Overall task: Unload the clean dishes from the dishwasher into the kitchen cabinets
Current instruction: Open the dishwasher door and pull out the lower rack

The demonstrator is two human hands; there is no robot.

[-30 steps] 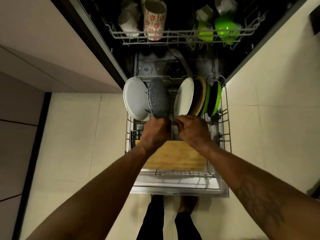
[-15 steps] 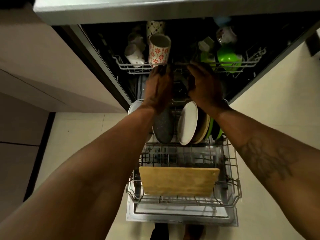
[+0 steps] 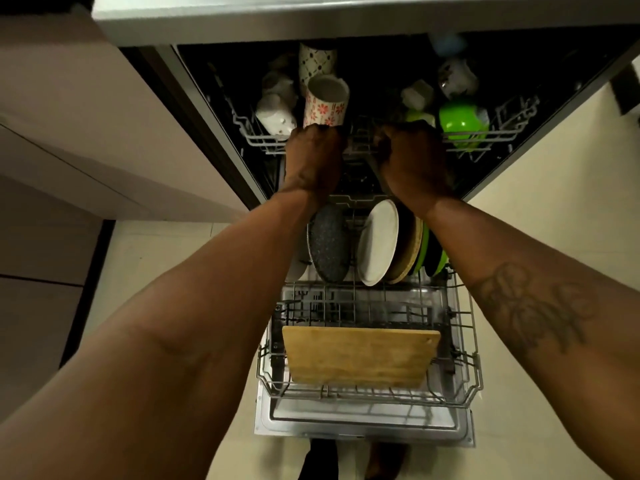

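The dishwasher stands open with its lower rack (image 3: 464, 368) pulled out. Both my hands are up at the front rail of the upper rack (image 3: 512, 133). My left hand (image 3: 315, 157) grips the rail just below a floral mug (image 3: 325, 102). My right hand (image 3: 412, 161) grips the rail beside a green bowl (image 3: 462, 121). In the lower rack stand a speckled grey plate (image 3: 327, 251), a white plate (image 3: 377, 244), a wooden plate (image 3: 408, 258) and green plates (image 3: 434, 258). A wooden cutting board (image 3: 360, 355) leans at the rack's front.
The upper rack also holds a patterned mug (image 3: 317, 60), white cups (image 3: 275, 112) and a white mug (image 3: 457, 77). The countertop edge (image 3: 346, 19) overhangs the machine. Cabinet fronts (image 3: 69, 133) stand at the left, tiled floor (image 3: 554, 202) at the right. The open door (image 3: 363, 427) lies below.
My hands rose from the plates in the lower rack to the upper rack's front rail and closed on it. The view tilted upward, showing the countertop edge.
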